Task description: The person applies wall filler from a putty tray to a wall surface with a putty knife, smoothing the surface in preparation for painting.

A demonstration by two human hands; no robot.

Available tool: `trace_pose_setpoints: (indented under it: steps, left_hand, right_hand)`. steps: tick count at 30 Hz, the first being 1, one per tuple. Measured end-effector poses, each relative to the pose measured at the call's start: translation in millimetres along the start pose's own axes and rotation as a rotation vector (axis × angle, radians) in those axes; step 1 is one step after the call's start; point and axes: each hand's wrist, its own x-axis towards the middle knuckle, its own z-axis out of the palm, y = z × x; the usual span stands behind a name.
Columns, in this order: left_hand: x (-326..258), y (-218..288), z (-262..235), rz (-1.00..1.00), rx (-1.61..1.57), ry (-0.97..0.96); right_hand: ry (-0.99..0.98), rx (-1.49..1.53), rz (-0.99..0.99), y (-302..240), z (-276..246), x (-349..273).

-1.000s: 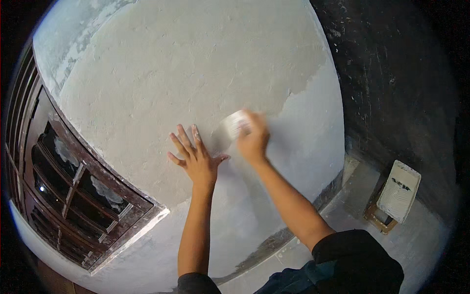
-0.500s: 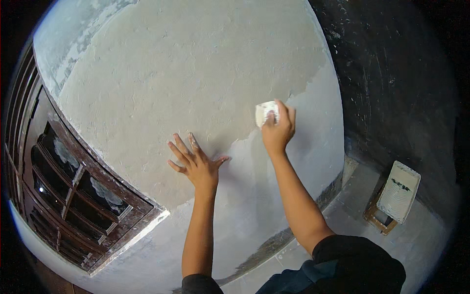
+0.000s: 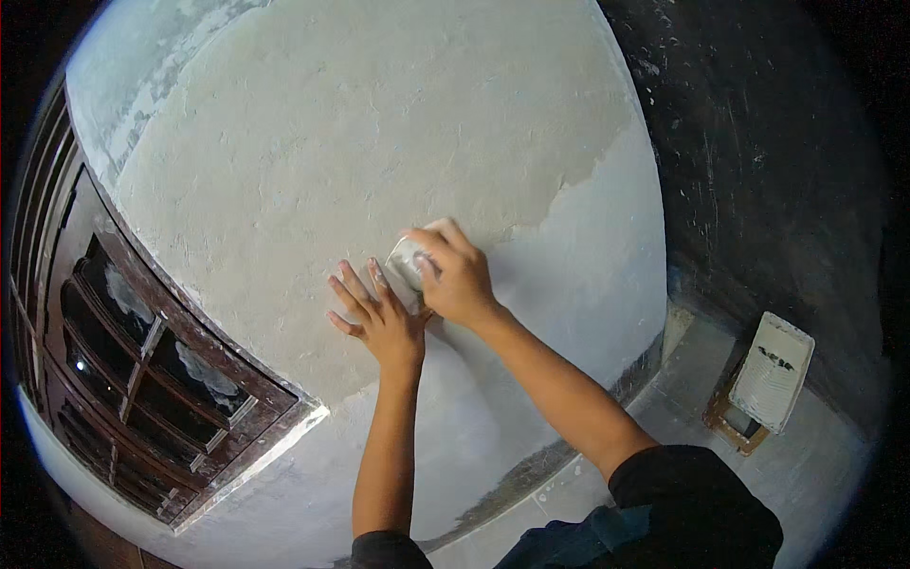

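Observation:
My left hand (image 3: 381, 327) lies against the wall with its fingers spread, and pale smears mark some of its fingers. Close beside it on the right, my right hand (image 3: 457, 277) grips a flat whitish putty scraper (image 3: 406, 260). The scraper is tilted and appears to rest on the wall, its grip partly hidden by my fingers. Across the upper part of the wall (image 3: 322, 123) spreads a beige, slightly rough coat. Lower down and to the right, the surface is smoother and bluish grey, with an uneven border between the two.
A brown wooden window frame (image 3: 199, 313) with bars and dark panes takes up the left. At the right, a dark wall (image 3: 758, 142) meets this one at a corner. A whitish paint tray (image 3: 758, 391) rests on a small wooden stool (image 3: 724, 417) over the grey floor.
My right hand has swept left and a little downward with the scraper, ending beside my left hand. The beige border there has shifted. My left hand has stayed nearly still.

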Motion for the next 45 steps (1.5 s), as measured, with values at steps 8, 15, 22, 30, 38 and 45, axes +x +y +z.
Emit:
trace_pose_setpoints:
  steps: [8, 15, 22, 30, 38, 45]
  left_hand:
    - [20.7, 11.1, -18.0, 0.058, 0.021, -0.209]
    - [24.8, 12.7, -19.8, 0.070, 0.039, -0.184]
    - [24.9, 15.1, -18.7, 0.067, 0.027, -0.219]
    - [22.5, 8.6, -18.4, 0.116, 0.051, -0.226]
    - [25.7, 11.1, -20.8, 0.153, 0.061, -0.242]
    - [25.5, 9.1, -19.2, 0.158, 0.063, -0.240]
  right_hand:
    - [0.202, -0.128, 0.186, 32.5, -30.6, -10.5]
    - [0.288, -0.273, 0.405, 64.2, -58.6, -24.2]
    - [0.088, -0.096, 0.145, 49.5, -37.2, -23.5]
    - [0.029, -0.052, 0.113, 36.4, -42.9, -22.5]
    - [0.307, -0.208, 0.416, 68.9, -76.1, -21.1]
    - [0.236, -0.182, 0.352, 38.3, -80.2, -37.3]
